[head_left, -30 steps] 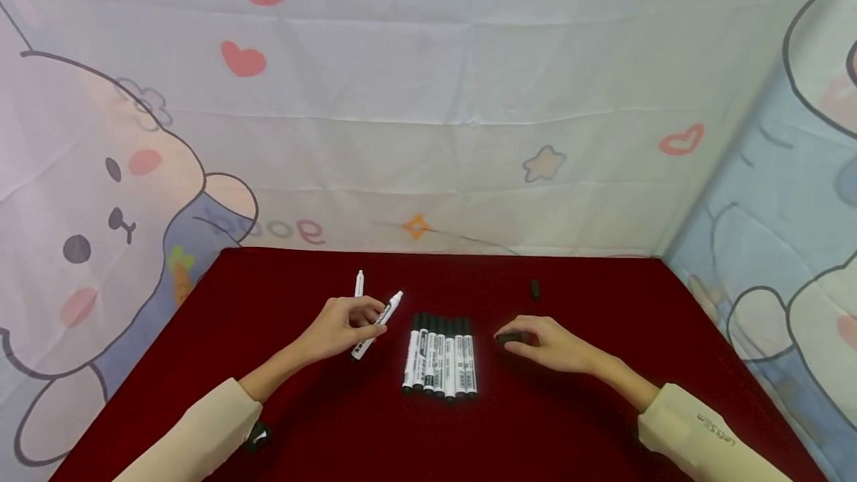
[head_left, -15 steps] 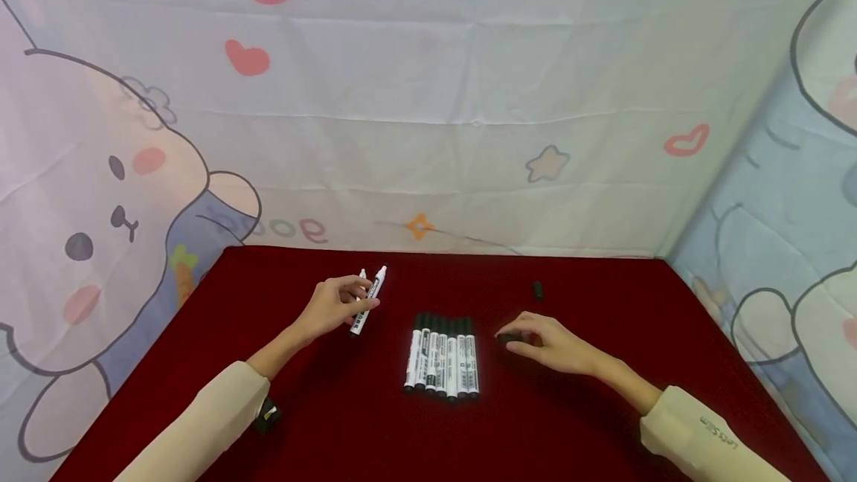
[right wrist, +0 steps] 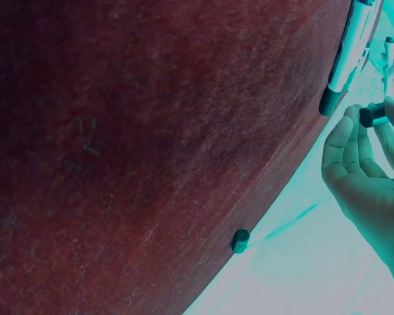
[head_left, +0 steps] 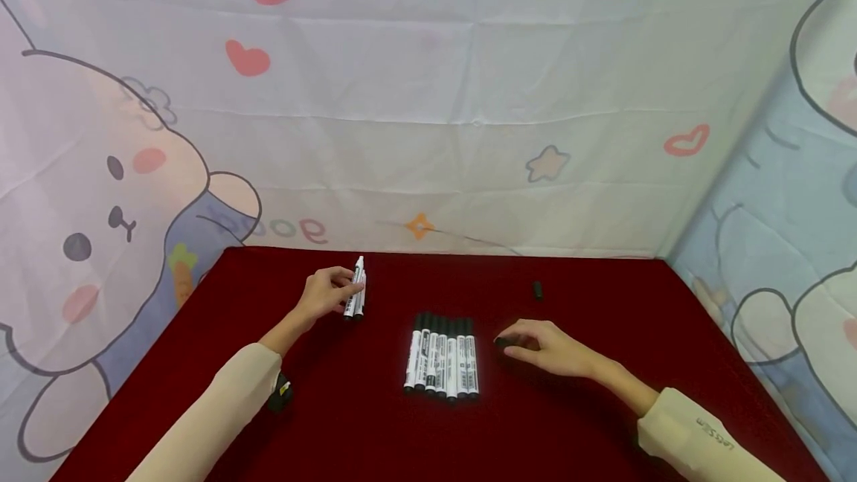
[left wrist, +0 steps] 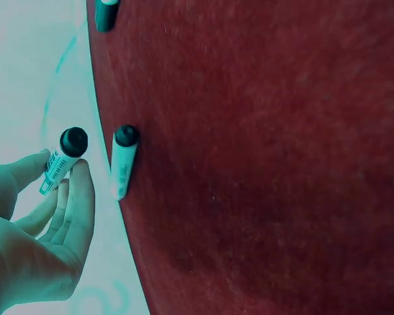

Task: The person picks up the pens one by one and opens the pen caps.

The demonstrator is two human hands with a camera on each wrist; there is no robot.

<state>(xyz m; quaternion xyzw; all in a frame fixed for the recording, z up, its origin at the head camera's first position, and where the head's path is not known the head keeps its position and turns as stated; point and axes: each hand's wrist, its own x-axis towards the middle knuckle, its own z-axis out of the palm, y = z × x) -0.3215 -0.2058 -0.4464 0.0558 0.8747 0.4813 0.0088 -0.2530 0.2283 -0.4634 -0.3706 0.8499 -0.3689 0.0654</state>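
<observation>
My left hand (head_left: 324,291) pinches a white marker (left wrist: 59,164) between thumb and fingers, its uncapped tip toward the back. Close beside it, a second uncapped marker (left wrist: 123,164) lies on the red cloth, nearly parallel to the held one. To the right, my right hand (head_left: 545,344) pinches a small black marker cap (right wrist: 373,115) between thumb and fingertips, low over the cloth. Between the two hands lies a row of capped markers (head_left: 442,359), white with black caps pointing to the back.
Another black cap (head_left: 537,290) lies on the cloth toward the back right. Red cloth (head_left: 569,430) covers the table. Behind it hangs a pale curtain (head_left: 469,95) with cartoon prints, which continues along both sides.
My left hand has carried its marker left and toward the back, from beside the row to alongside the lying marker. The right hand has stayed nearly still with the cap.
</observation>
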